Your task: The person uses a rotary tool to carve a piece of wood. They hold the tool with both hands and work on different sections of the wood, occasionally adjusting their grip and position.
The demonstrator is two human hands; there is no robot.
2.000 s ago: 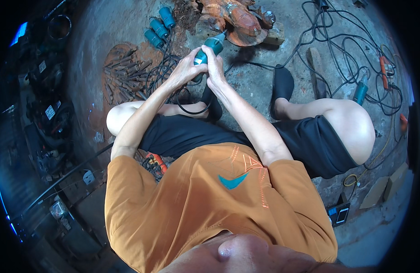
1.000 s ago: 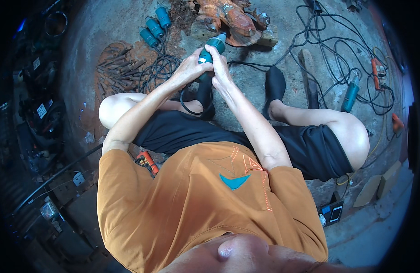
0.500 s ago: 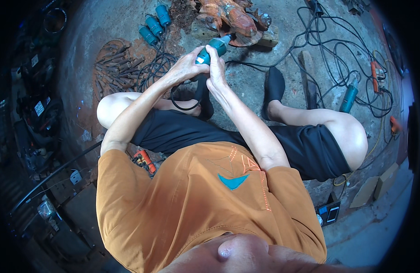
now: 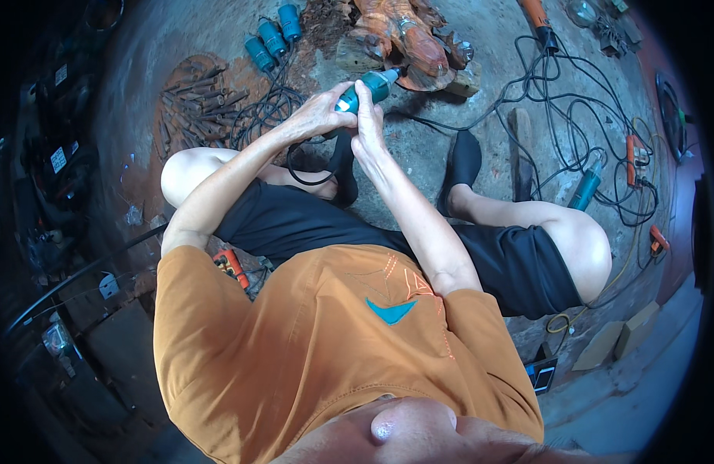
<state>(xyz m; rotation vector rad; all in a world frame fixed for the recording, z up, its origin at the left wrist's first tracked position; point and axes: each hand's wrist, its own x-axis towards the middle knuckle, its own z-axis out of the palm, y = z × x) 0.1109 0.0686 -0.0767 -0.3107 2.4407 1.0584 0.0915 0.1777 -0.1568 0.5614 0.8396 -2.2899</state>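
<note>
Floor (image 4: pixel 409 176): grey concrete, scuffed, with reddish-brown patches (image 4: pixel 245 81) toward the left. Left margin: dark clutter (image 4: pixel 67 166), mostly lost in shadow. Lighting: cool, bluish, strongest on the floor.

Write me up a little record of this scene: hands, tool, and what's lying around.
Left hand: gripping a teal power tool
Right hand: gripping the same tool
Tool tip: beside a reddish carved piece; contact unclear
Left side: pile of thin rods, three teal tools
Right side: plank, another teal tool
</note>
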